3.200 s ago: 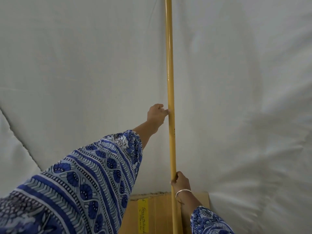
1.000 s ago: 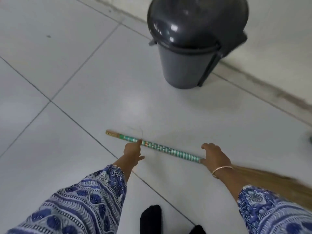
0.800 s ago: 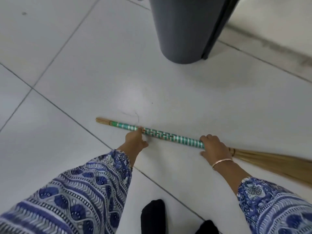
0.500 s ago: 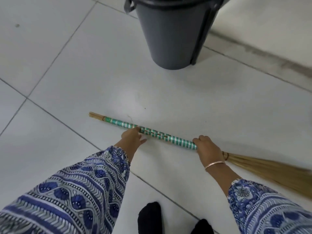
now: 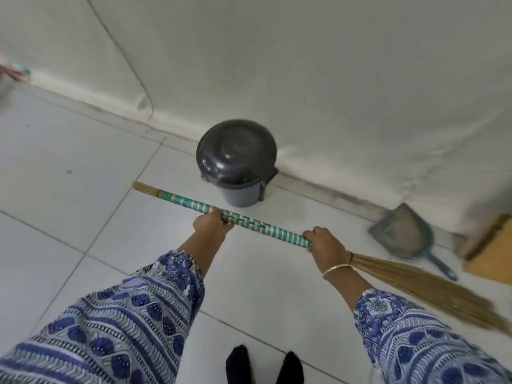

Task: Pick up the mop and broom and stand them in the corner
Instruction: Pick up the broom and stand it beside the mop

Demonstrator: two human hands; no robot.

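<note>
The broom [image 5: 266, 228] has a handle wrapped in green and silver bands and a long fan of straw bristles trailing to the lower right. It hangs nearly level above the white tiled floor, held in both hands. My left hand [image 5: 212, 225] grips the middle of the handle. My right hand [image 5: 325, 245] grips the handle's end just before the bristles. No mop shows in this view.
A dark grey lidded bin [image 5: 235, 162] stands against the white cloth-covered wall [image 5: 332, 79] just beyond the broom. A blue dustpan [image 5: 407, 234] leans at the wall to the right, next to a cardboard box [image 5: 490, 245]. My dark-socked feet [image 5: 263, 364] are at the bottom.
Both hands have closed on the broom handle and lifted it off the floor. My view has risen, so the bin, wall, dustpan and box now show.
</note>
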